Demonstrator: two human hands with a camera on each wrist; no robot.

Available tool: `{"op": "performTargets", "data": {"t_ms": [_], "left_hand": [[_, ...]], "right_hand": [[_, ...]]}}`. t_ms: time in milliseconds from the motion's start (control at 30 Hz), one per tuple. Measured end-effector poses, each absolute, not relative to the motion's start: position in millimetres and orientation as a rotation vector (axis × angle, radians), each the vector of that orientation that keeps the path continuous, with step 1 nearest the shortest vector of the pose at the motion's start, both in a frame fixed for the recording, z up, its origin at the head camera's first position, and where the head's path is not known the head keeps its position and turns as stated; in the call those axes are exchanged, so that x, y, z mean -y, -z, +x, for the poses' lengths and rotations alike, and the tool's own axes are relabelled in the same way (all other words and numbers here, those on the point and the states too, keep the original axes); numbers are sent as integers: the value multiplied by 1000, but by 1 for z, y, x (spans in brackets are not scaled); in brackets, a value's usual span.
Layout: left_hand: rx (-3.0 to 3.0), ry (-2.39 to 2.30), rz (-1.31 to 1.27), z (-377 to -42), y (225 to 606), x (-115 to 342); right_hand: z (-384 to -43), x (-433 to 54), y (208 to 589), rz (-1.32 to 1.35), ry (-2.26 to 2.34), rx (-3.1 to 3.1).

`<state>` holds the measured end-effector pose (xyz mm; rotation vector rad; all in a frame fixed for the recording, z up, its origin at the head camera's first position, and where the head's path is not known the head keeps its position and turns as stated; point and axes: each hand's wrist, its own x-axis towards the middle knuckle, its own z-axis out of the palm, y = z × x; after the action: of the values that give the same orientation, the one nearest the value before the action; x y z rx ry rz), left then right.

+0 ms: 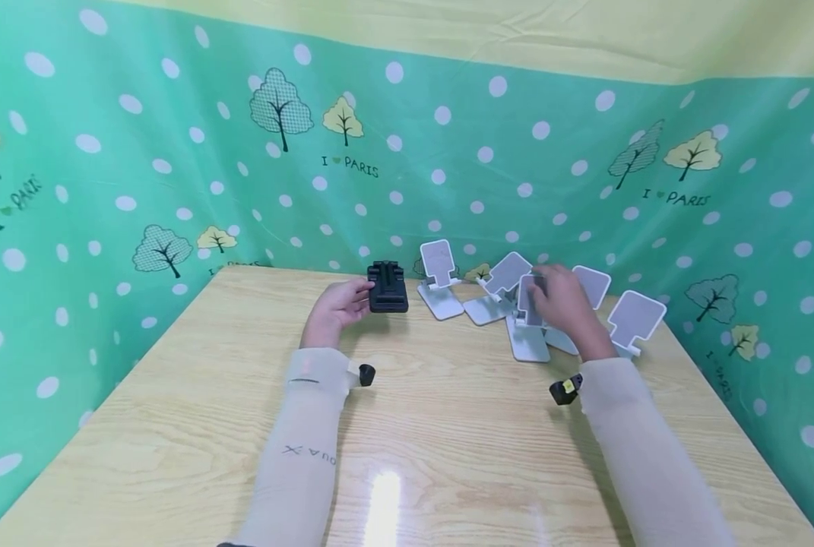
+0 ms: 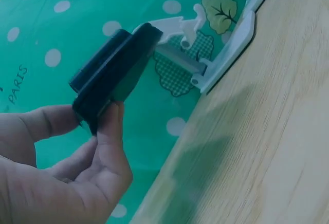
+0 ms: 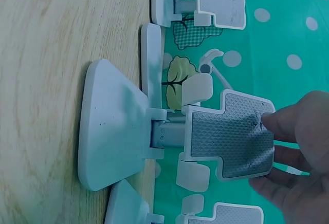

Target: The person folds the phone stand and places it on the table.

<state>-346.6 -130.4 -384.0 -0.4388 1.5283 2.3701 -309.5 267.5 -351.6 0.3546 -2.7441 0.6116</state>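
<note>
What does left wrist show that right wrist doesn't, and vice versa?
Left wrist only: the left hand's grip pinching a black folded phone stand, plus "PARIS" lettering on the cloth.

Right wrist only: the right hand's grip pinching the upper plate of a white phone stand, its grey textured pad visible.

Both: white phone stands, the wooden tabletop and the green dotted cloth with printed trees.

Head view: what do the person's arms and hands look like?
The left hand and right hand are bare. The left sleeve is off-white with dark lettering and a small black device near its end; the right sleeve is off-white too, its own black device showing a yellow patch.
</note>
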Motion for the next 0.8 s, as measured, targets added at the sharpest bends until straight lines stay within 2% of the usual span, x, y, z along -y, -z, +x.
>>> {"op": "performTargets", "data": {"t_ms": [300,800], "left_hand": [[-1677,-2230,-455,-346,381,154],[-1946,-2008,-466,-335,368,221]], "right_hand": [[-310,-271,349,337,-582,2805],[-311,-280,345,229,-724,2845]]}}
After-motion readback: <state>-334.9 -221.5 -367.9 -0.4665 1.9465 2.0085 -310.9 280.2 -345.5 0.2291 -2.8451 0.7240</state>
